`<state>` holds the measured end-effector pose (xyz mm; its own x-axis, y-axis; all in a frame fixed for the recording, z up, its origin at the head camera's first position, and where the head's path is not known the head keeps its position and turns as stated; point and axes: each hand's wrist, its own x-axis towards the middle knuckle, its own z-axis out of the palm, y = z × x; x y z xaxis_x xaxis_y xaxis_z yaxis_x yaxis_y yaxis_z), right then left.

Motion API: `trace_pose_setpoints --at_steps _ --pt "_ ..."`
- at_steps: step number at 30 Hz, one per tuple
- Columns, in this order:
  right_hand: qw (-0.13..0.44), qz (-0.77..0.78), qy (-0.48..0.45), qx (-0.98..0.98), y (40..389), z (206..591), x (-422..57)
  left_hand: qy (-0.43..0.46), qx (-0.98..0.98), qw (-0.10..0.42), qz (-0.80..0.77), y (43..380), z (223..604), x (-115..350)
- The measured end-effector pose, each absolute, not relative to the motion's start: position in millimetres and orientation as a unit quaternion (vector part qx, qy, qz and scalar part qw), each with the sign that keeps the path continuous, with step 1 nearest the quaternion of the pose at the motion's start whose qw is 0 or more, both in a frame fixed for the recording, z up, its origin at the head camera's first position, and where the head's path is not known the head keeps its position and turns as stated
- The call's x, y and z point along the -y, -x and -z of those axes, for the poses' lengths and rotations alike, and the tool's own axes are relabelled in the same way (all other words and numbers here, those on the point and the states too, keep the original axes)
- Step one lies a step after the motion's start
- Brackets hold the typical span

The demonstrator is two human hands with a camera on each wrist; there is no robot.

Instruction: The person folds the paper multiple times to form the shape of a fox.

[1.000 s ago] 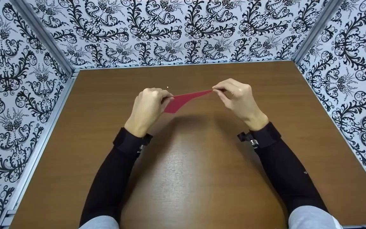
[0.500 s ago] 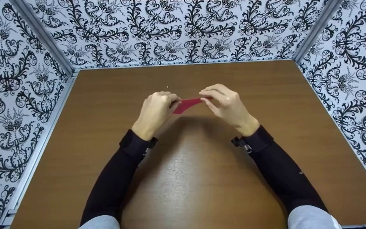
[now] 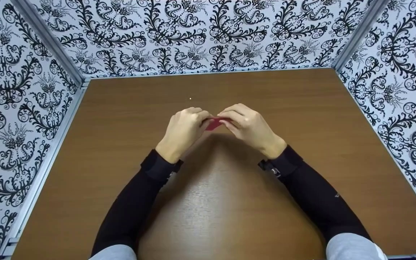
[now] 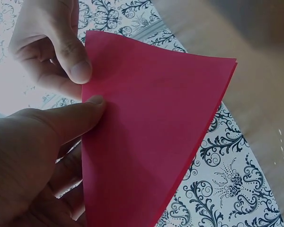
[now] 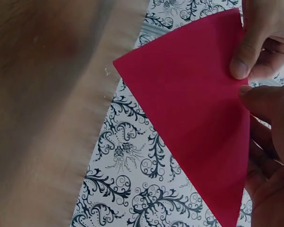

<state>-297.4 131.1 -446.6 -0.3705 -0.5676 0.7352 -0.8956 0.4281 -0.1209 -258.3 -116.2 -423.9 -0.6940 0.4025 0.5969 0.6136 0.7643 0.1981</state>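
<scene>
A sheet of red paper (image 3: 213, 124), folded with layers showing along one edge, is held up over the table between both hands. In the left wrist view the paper (image 4: 146, 113) hangs as a tapering, roughly triangular shape. My left hand (image 3: 188, 128) pinches its top edge, the thumb flat on the near face and the fingers behind. Close beside it, my right hand (image 3: 249, 126) pinches the same edge. The right wrist view shows the paper's broad face (image 5: 189, 90) with both thumbs near each other on its edge.
The brown wooden table (image 3: 208, 216) lies beneath the hands. Walls with a black and white scroll pattern (image 3: 208, 32) stand at the back and sides, with grey metal rails (image 3: 45, 39) at the corners. A tiny white speck (image 3: 190, 98) lies behind the hands.
My right hand has slid leftward along the paper's edge and my left hand has shifted right, so they are now nearly together. Both have also come slightly nearer the body.
</scene>
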Motion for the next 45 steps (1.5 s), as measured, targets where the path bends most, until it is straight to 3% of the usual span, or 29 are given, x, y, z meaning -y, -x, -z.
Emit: trace_pose_setpoints --at_steps 22,45 --pt "0.294 -0.294 -0.463 0.782 297.1 451.0 -131.0 0.317 0.869 0.328 0.193 258.1 430.7 108.8" --pt "0.266 -0.290 -0.463 0.794 296.9 445.5 -135.1 0.346 0.874 0.291 0.179 259.6 429.9 117.1"
